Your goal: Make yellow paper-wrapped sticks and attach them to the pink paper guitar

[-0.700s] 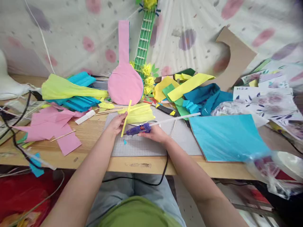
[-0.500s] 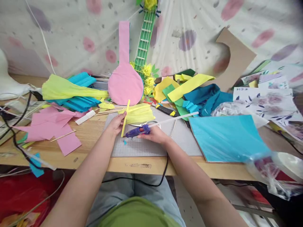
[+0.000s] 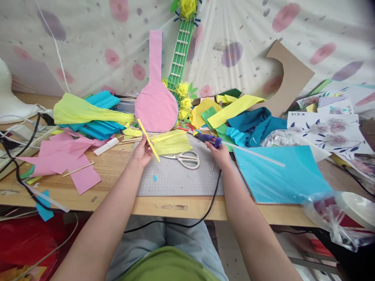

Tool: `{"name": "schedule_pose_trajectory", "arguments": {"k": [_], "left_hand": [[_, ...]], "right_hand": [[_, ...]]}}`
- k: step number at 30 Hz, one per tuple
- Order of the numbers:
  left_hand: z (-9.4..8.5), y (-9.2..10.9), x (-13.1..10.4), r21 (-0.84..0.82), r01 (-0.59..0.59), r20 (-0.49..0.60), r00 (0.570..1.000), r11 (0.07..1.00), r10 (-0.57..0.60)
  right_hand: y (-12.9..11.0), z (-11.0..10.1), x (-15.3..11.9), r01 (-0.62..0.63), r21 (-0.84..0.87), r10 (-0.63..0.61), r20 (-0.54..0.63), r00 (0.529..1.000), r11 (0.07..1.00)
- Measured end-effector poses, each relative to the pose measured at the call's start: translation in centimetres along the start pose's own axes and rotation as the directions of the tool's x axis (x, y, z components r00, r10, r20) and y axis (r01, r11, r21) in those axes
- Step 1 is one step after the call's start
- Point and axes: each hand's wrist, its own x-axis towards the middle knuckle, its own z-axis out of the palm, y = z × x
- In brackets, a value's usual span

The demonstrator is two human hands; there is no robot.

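My left hand (image 3: 142,153) is closed around a thin yellow paper-wrapped stick (image 3: 148,140), which slants from upper left to lower right. In my right hand (image 3: 219,153) is a purple hot glue gun (image 3: 211,139); a long translucent glue stick (image 3: 254,153) juts from its back to the right. The gun's nozzle points left over the clutter at the mat's far edge. Between my hands, scissors with white handles (image 3: 189,160) lie on the grey cutting mat (image 3: 175,181). Behind them is a piece of yellow crepe paper (image 3: 172,142).
A pink banjo-shaped cutout (image 3: 156,107) leans at the back beside a green fretted neck (image 3: 179,54) with yellow paper flowers. Pink paper (image 3: 66,150) is scattered left. A blue board (image 3: 281,171) lies right. The gun's black cord (image 3: 202,219) hangs over the table edge.
My right hand has carried the glue gun away to the right, uncovering the scissors. My left hand has turned the yellow stick from nearly upright to a slant leaning left.
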Motion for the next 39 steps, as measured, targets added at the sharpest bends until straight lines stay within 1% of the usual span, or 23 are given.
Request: {"name": "schedule_pose_trajectory", "arguments": {"k": [2,4,6,7,8,10,11,13,14,16,18,20,22,23,24,26,28,30,34,37,39], "left_hand": [[0.0,-0.1,0.1,0.002,-0.022,-0.018,1.000,1.000,0.022],[0.0,-0.3,0.2,0.004,-0.040,-0.030,0.999,0.999,0.040],[-0.1,-0.5,0.2,0.014,-0.049,-0.029,0.998,0.999,0.050],[-0.1,-0.6,0.2,0.028,-0.055,-0.026,0.998,0.998,0.056],[-0.2,-0.7,0.2,0.049,-0.063,-0.022,0.998,0.997,0.064],[-0.4,-0.9,0.3,0.098,-0.091,-0.015,0.996,0.991,0.093],[-0.5,-1.0,0.3,0.122,-0.110,-0.012,0.994,0.987,0.112],[-0.6,-1.2,0.4,0.148,-0.148,-0.007,0.989,0.978,0.151],[-0.6,-1.3,0.4,0.152,-0.165,-0.008,0.986,0.974,0.169],[-0.6,-1.4,0.4,0.153,-0.186,-0.014,0.982,0.970,0.191],[-0.4,-1.6,0.3,0.157,-0.192,-0.017,0.980,0.969,0.197],[-0.3,-1.8,0.2,0.169,-0.190,-0.004,0.981,0.967,0.193],[-0.3,-2.0,0.1,0.180,-0.186,0.021,0.983,0.966,0.185],[-0.3,-2.1,0.0,0.185,-0.183,0.036,0.983,0.966,0.179],[-0.3,-2.2,0.0,0.189,-0.180,0.052,0.983,0.965,0.173],[-0.3,-2.3,-0.1,0.192,-0.178,0.085,0.983,0.965,0.164],[-0.3,-2.4,-0.1,0.197,-0.175,0.117,0.981,0.965,0.154],[-0.3,-2.5,-0.2,0.208,-0.173,0.132,0.980,0.963,0.148],[-0.2,-2.7,-0.2,0.246,-0.184,0.135,0.979,0.952,0.154],[-0.1,-2.9,-0.3,0.284,-0.206,0.136,0.975,0.937,0.173],[0.0,-3.0,-0.5,0.325,-0.204,0.157,0.974,0.923,0.160]], "right_hand": [[0.4,0.4,0.4,-0.008,-0.127,0.012,0.036,0.999,0.992],[0.2,0.8,0.4,-0.008,-0.245,0.024,0.064,0.998,0.969],[-0.3,1.0,0.2,0.018,-0.316,0.010,0.084,0.996,0.949],[-0.6,0.9,0.0,0.051,-0.321,-0.023,0.090,0.996,0.946],[-0.8,0.6,-0.2,0.090,-0.313,-0.067,0.086,0.994,0.945],[-1.1,-0.1,-0.5,0.156,-0.301,-0.151,0.038,0.988,0.941],[-1.2,-0.6,-0.8,0.168,-0.310,-0.175,0.005,0.985,0.936],[-1.4,-1.8,-1.3,0.147,-0.370,-0.173,-0.039,0.984,0.917],[-1.5,-2.3,-1.6,0.133,-0.402,-0.157,-0.027,0.987,0.906],[-1.8,-3.0,-2.3,0.136,-0.423,-0.116,0.073,0.991,0.896],[-2.4,-2.9,-3.1,0.189,-0.342,-0.109,0.238,0.965,0.921],[-3.3,-1.9,-3.6,0.246,-0.158,-0.177,0.356,0.918,0.956],[-4.3,-0.1,-3.9,0.255,0.054,-0.258,0.358,0.898,0.965],[-4.8,0.9,-4.0,0.245,0.149,-0.283,0.358,0.890,0.958],[-5.3,1.9,-4.0,0.212,0.231,-0.289,0.384,0.877,0.950],[-6.1,3.7,-4.0,0.075,0.354,-0.244,0.464,0.852,0.932],[-6.6,4.9,-3.9,-0.070,0.466,-0.202,0.508,0.837,0.882],[-7.0,5.5,-3.9,-0.161,0.562,-0.185,0.509,0.841,0.811],[-7.0,5.5,-3.7,-0.231,0.676,-0.191,0.489,0.851,0.700],[-6.4,5.4,-3.5,-0.297,0.750,-0.191,0.487,0.852,0.591],[-5.9,5.5,-3.3,-0.340,0.783,-0.168,0.484,0.859,0.520]]}}
